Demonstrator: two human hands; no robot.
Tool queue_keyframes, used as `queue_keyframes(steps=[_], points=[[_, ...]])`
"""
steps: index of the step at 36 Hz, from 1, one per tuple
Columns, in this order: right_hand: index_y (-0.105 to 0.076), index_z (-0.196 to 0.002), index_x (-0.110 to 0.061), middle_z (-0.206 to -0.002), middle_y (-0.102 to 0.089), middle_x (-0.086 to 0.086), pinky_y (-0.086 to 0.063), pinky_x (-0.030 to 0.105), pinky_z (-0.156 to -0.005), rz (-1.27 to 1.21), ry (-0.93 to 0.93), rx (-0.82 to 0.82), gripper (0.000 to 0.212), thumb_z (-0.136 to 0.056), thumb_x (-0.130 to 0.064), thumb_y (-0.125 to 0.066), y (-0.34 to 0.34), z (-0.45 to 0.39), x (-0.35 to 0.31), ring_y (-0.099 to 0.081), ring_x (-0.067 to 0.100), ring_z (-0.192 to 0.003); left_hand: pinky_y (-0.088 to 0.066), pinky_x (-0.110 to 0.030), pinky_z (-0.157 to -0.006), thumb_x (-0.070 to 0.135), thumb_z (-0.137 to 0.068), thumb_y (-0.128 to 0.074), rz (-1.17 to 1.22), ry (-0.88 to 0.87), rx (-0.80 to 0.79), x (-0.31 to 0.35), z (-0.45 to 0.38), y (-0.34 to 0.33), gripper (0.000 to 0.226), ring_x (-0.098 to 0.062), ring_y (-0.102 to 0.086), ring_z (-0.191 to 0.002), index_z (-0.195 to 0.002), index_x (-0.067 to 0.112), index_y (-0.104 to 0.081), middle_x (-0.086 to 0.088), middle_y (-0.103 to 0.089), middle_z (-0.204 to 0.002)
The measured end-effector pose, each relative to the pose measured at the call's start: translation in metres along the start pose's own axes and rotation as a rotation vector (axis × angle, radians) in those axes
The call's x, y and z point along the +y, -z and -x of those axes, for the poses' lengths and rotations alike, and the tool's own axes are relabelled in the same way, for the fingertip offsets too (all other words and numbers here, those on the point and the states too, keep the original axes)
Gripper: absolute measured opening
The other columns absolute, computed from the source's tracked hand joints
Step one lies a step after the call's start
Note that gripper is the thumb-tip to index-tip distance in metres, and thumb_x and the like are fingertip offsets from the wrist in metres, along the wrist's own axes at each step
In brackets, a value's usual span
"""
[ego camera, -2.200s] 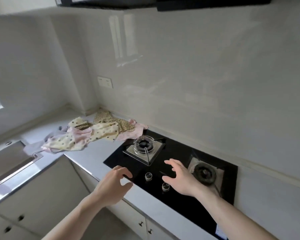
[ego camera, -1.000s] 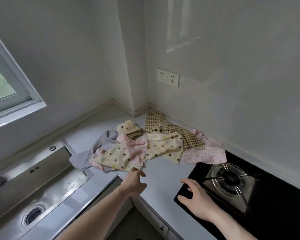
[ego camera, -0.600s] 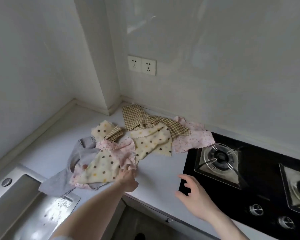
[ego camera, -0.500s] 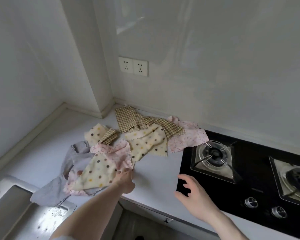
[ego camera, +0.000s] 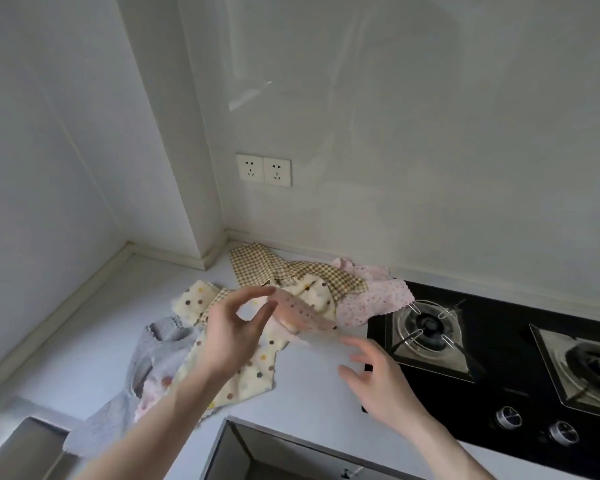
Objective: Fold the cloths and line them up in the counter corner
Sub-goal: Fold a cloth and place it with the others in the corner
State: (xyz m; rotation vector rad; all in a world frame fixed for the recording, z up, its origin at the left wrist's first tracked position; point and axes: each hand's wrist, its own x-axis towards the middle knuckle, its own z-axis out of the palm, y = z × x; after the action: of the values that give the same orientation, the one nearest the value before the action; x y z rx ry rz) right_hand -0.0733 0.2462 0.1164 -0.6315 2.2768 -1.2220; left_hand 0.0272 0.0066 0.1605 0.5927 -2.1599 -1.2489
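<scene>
surroundings: gas hob (ego camera: 499,368) on the right of the counter (ego camera: 312,393), two burners, two knobs (ego camera: 534,424) at its front edge; double socket (ego camera: 263,169) on the back wall above the corner; sink (ego camera: 21,445) at lower left; wall pillar juts out at the corner.
in the way: left forearm crosses over the lower cloths; hob edge lies just beside the right end of the pile.
cloths: loose heap (ego camera: 257,323) on the counter near the corner, unfolded, overlapping. Checked cloth (ego camera: 274,271) furthest back, pink cloth (ego camera: 371,299) touching the hob edge, yellow dotted cloth (ego camera: 243,379) in front, grey cloth (ego camera: 146,368) trailing toward the sink.
left hand: (ego camera: 232,337) raised over the heap, thumb and fingers curled; a blurred pink dotted cloth (ego camera: 302,313) hangs at its fingertips. Contact is smeared, cannot tell if it is really pinched.
right hand: (ego camera: 378,382) fingers spread and relaxed, holding nothing, over bare counter beside the hob, just right of and below the lifted cloth.
hard to see: lifted cloth motion-blurred; sink and right burner cut off by the frame; cloth count under the overlaps unclear.
</scene>
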Motion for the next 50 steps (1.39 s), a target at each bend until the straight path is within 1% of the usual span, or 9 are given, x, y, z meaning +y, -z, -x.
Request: queue_keyframes(steps=[5, 8, 13, 20, 28, 35, 39, 44, 50], points=[[-0.051, -0.13, -0.041, -0.134, -0.05, -0.03, -0.046, 0.018, -0.095, -0.006, 0.111, 0.009, 0.05, -0.087, -0.033, -0.074, -0.01, -0.008, -0.018, -0.05, -0.008, -0.12, -0.059, -0.021, -0.068, 0.01, -0.086, -0.079, 0.166, 0.121, -0.13, 0.044, 0.005, 0.012, 0.005, -0.003, -0.073, -0.071, -0.087, 0.015, -0.079, 0.006, -0.079, -0.086], [-0.042, -0.143, -0.04, -0.143, -0.044, -0.025, -0.045, 0.027, -0.106, 0.015, 0.145, 0.134, 0.068, -0.085, -0.036, -0.078, -0.014, -0.005, -0.02, -0.047, -0.006, -0.126, -0.062, -0.034, -0.079, 0.009, -0.088, -0.077, 0.211, 0.099, -0.229, 0.047, 0.009, 0.012, 0.005, -0.015, -0.075, -0.083, -0.089, 0.012, -0.074, 0.0, -0.077, -0.088], [-0.021, -0.155, -0.044, -0.146, -0.026, -0.035, -0.029, 0.022, -0.111, 0.073, 0.148, 0.152, 0.095, -0.081, -0.044, -0.081, -0.014, 0.002, -0.024, -0.029, -0.01, -0.134, -0.059, -0.028, -0.082, 0.014, -0.095, -0.069, 0.224, 0.024, -0.398, 0.051, 0.015, 0.01, 0.013, -0.016, -0.07, -0.094, -0.106, 0.019, -0.065, -0.002, -0.069, -0.1], [-0.07, -0.089, -0.03, -0.094, -0.072, -0.019, -0.045, 0.024, -0.093, 0.057, 0.121, 0.009, 0.008, -0.087, -0.032, -0.077, -0.018, 0.002, -0.026, -0.065, -0.002, -0.095, -0.059, -0.048, -0.079, 0.018, -0.098, -0.064, 0.197, -0.016, -0.506, 0.054, 0.022, 0.008, 0.025, -0.025, -0.069, -0.086, -0.12, 0.029, -0.057, 0.0, -0.063, -0.106], [-0.045, -0.137, -0.049, -0.137, -0.051, -0.033, -0.039, 0.022, -0.107, -0.031, 0.045, -0.199, 0.071, -0.076, -0.043, -0.08, -0.013, 0.005, -0.033, -0.041, -0.015, -0.131, -0.06, -0.033, -0.077, 0.011, -0.099, -0.06, 0.173, -0.068, -0.524, 0.062, 0.019, 0.014, 0.029, -0.019, -0.069, -0.086, -0.121, 0.031, -0.056, 0.003, -0.062, -0.106], [-0.073, -0.095, -0.025, -0.099, -0.075, -0.016, -0.052, 0.035, -0.099, 0.053, 0.089, -0.18, 0.009, -0.087, -0.029, -0.073, 0.001, 0.01, -0.04, -0.067, -0.004, -0.099, -0.055, -0.025, -0.074, 0.013, -0.102, -0.055, 0.163, -0.08, -0.442, 0.064, 0.016, 0.008, 0.026, -0.013, -0.066, -0.088, -0.118, 0.034, -0.058, 0.015, -0.058, -0.101], [-0.066, -0.102, -0.028, -0.114, -0.071, -0.015, -0.054, 0.04, -0.099, -0.016, 0.032, -0.158, 0.011, -0.091, -0.025, -0.067, 0.008, 0.007, -0.031, -0.066, 0.001, -0.105, -0.053, -0.025, -0.071, 0.01, -0.103, -0.052, 0.184, -0.056, -0.432, 0.064, 0.011, 0.008, 0.026, -0.013, -0.062, -0.082, -0.118, 0.03, -0.06, 0.024, -0.058, -0.1], [-0.046, -0.137, -0.046, -0.142, -0.048, -0.028, -0.04, 0.027, -0.111, -0.032, 0.029, -0.258, 0.056, -0.089, -0.03, -0.069, 0.001, 0.008, -0.042, -0.044, -0.006, -0.133, -0.054, -0.029, -0.071, 0.009, -0.102, -0.054, 0.185, -0.073, -0.469, 0.067, 0.016, -0.001, 0.029, -0.023, -0.062, -0.086, -0.119, 0.032, -0.06, 0.008, -0.057, -0.107], [-0.073, -0.097, -0.028, -0.105, -0.075, -0.01, -0.05, 0.048, -0.102, 0.011, 0.051, -0.245, 0.02, -0.082, -0.042, -0.069, -0.002, 0.001, -0.049, -0.068, 0.009, -0.105, -0.056, -0.037, -0.075, 0.01, -0.102, -0.055, 0.232, -0.116, -0.436, 0.074, 0.009, -0.004, 0.026, -0.021, -0.063, -0.086, -0.118, 0.03, -0.06, 0.014, -0.06, -0.103]])
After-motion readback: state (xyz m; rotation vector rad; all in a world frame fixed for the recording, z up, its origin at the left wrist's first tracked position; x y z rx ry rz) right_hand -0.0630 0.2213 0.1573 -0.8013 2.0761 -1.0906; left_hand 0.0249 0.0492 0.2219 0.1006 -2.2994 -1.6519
